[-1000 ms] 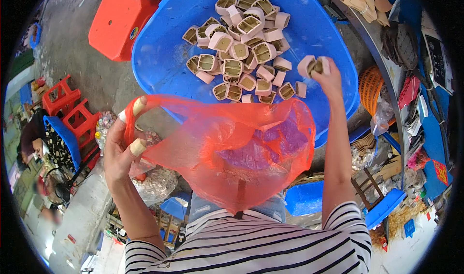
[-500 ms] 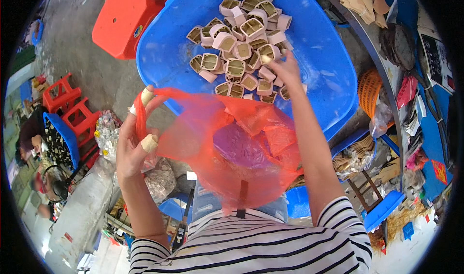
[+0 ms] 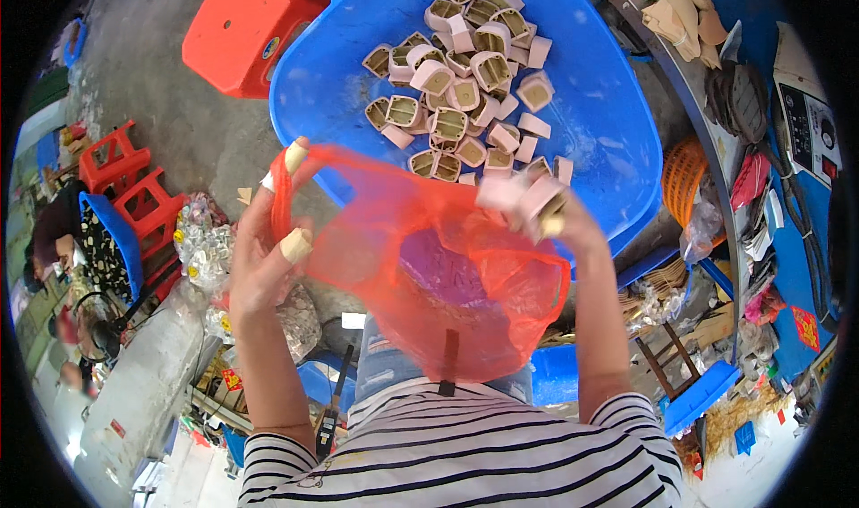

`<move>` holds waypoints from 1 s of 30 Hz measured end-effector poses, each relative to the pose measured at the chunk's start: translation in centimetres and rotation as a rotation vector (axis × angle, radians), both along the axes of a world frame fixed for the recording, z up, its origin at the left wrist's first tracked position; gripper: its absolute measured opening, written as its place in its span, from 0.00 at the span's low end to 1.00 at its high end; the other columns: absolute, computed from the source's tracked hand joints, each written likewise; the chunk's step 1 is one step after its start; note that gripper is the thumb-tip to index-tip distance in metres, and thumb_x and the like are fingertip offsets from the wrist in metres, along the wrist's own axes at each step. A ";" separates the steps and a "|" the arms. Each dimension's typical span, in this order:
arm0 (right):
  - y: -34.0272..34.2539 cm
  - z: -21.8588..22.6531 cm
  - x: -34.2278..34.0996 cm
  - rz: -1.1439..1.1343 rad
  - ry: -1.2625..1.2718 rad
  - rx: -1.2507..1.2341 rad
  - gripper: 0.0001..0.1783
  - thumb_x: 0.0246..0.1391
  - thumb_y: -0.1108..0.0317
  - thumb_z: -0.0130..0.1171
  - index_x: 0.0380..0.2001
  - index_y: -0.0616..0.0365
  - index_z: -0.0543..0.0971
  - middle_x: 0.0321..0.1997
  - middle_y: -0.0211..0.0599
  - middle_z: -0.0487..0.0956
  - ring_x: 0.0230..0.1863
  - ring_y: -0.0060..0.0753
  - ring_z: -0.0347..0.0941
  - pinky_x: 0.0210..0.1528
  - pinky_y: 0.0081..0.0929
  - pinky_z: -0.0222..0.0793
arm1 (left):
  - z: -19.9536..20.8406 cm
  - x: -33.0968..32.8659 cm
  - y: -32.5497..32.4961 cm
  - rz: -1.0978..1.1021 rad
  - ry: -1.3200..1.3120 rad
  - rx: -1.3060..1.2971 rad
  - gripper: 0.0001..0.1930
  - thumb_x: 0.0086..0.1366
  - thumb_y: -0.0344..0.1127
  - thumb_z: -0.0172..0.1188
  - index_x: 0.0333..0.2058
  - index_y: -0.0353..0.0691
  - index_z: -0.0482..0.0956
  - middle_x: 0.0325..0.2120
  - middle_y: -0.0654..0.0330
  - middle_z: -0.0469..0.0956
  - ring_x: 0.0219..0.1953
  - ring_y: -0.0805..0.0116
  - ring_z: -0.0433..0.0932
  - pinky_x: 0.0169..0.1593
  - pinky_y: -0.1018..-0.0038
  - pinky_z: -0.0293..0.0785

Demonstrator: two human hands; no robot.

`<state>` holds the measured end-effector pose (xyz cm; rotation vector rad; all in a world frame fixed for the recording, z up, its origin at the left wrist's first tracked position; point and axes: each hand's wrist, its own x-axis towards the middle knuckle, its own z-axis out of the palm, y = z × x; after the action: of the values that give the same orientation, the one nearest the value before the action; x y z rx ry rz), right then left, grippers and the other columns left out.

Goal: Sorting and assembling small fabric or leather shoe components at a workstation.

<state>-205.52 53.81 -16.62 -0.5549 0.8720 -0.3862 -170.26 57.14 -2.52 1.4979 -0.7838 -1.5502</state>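
Hooked over the fingers of my left hand (image 3: 259, 271) is one handle of a thin, see-through red plastic bag (image 3: 416, 329), which hangs open in front of my body. Pale finger covers sit on its thumb and a finger. A purple shape shows through the bag's side. My right hand (image 3: 577, 226) grips a few pale pink, hollow shoe-heel-like pieces (image 3: 540, 195) by the bag's right edge, blurred by motion. Many similar pieces (image 3: 447, 125), with ribbed olive hollows, lie heaped in a large blue tub (image 3: 595, 141) straight ahead.
A red plastic stool (image 3: 246, 34) stands left of the tub, and smaller red stools (image 3: 114, 156) stand farther left. To the right are an orange basket (image 3: 684, 181) and a curved bench edge (image 3: 667, 74). Clear bags of items (image 3: 201, 248) lie beside my left forearm.
My right hand has come back from the heap toward the bag, now with several pale pink pieces in it. My left hand keeps its hold on the bag handle.
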 end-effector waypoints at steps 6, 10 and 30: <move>0.0 -2.7 3.1 0.187 0.375 -0.320 0.35 0.41 0.66 0.71 0.53 0.63 0.69 0.47 0.38 0.75 0.44 0.26 0.75 0.43 0.25 0.73 | 0.5 -0.1 -0.6 -0.040 0.025 0.010 0.46 0.48 0.39 0.62 0.64 0.29 0.51 0.61 0.44 0.60 0.19 0.85 0.66 0.19 0.88 0.59; -8.1 -10.0 6.2 -0.204 1.166 -1.285 0.35 0.37 0.73 0.64 0.54 0.58 0.68 0.47 0.43 0.74 0.45 0.46 0.74 0.49 0.37 0.70 | 1.1 -1.3 -0.9 -0.028 0.099 0.044 0.49 0.46 0.41 0.65 0.64 0.28 0.52 0.61 0.44 0.61 0.18 0.84 0.66 0.20 0.88 0.61; 3.2 -2.1 4.5 0.153 0.146 -0.493 0.28 0.52 0.65 0.61 0.56 0.62 0.70 0.53 0.39 0.74 0.52 0.29 0.71 0.55 0.32 0.66 | -0.1 -1.8 -3.2 0.035 0.020 -0.043 0.50 0.50 0.48 0.66 0.64 0.27 0.49 0.59 0.40 0.62 0.17 0.83 0.66 0.16 0.89 0.59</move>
<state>-200.99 57.02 -18.67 -1.1098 0.8693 -0.4258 -172.07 53.98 -2.66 1.4550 -0.7705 -1.5112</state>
